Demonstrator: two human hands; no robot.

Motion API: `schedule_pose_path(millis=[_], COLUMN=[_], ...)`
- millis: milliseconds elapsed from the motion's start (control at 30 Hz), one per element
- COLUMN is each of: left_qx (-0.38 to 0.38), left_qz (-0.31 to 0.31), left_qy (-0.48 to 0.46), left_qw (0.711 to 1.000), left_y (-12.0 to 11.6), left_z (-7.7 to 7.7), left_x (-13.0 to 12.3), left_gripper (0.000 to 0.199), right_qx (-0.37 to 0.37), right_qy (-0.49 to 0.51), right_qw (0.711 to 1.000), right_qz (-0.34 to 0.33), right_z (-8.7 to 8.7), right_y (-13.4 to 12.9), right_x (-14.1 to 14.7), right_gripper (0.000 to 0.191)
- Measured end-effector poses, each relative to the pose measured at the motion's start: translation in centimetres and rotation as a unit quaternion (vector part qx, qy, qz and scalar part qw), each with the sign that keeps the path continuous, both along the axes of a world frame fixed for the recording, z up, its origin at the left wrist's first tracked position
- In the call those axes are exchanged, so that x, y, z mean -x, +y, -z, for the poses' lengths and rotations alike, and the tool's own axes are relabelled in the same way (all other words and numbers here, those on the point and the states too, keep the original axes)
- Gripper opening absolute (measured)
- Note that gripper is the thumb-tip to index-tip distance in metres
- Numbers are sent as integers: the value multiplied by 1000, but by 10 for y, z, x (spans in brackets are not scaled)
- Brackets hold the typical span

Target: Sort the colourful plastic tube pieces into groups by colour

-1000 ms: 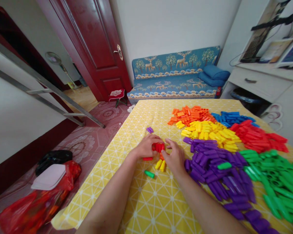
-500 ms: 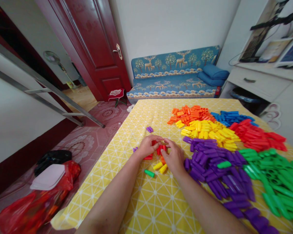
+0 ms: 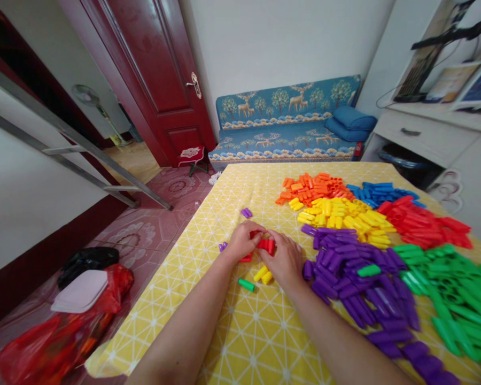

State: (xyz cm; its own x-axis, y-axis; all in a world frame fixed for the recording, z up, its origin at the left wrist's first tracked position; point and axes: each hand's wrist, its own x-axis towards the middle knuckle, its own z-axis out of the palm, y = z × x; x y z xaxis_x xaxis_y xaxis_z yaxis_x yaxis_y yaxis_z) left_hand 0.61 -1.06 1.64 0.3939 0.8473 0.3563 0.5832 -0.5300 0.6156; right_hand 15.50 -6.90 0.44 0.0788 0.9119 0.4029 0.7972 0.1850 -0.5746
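My left hand is closed, with thumb and fingers around small red tube-shaped plastic caps that its fingers partly hide. Fingertip to fingertip with it, my right hand curls around the visible red caps, thumb at their lower side. Another red cap lies under my left hand. Below my right hand are yellow caps, and nearer me lies one green cap. Purple caps sit left of my left hand, with more purple caps beyond it.
The yellow patterned tablecloth carries heaps sorted by colour on the right: orange, yellow, blue, red, purple, green. One green cap rests on the purple heap. A blue sofa stands beyond.
My right hand's fingers have closed in around the red caps, which now sit in a compact row. The orange piece near my right thumb is no longer visible. The yellow caps have shifted slightly.
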Motion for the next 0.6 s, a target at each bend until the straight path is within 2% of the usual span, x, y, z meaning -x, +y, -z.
schedule_pose_path(millis=[200, 433, 533, 600], left_qx=[-12, -17, -10, -8], left_qz=[-5, 33, 36, 40], left_qy=[19, 39, 41, 43], left_qw=[1000, 999, 998, 998], left_y=[0, 1, 2, 2], left_z=[-1, -4, -4, -3], left_x=[-1, 0, 0, 0], left_gripper=[25, 28, 26, 24], right_qx=[-7, -57, -81, -57], right_qy=[87, 160, 192, 235], right_qw=[996, 983, 975, 967], right_qz=[-24, -71, -73, -80], right_z=[-1, -4, -11, -23], right_y=[-3, -9, -17, -23], right_x=[0, 2, 4, 4], right_gripper=[39, 16, 12, 14])
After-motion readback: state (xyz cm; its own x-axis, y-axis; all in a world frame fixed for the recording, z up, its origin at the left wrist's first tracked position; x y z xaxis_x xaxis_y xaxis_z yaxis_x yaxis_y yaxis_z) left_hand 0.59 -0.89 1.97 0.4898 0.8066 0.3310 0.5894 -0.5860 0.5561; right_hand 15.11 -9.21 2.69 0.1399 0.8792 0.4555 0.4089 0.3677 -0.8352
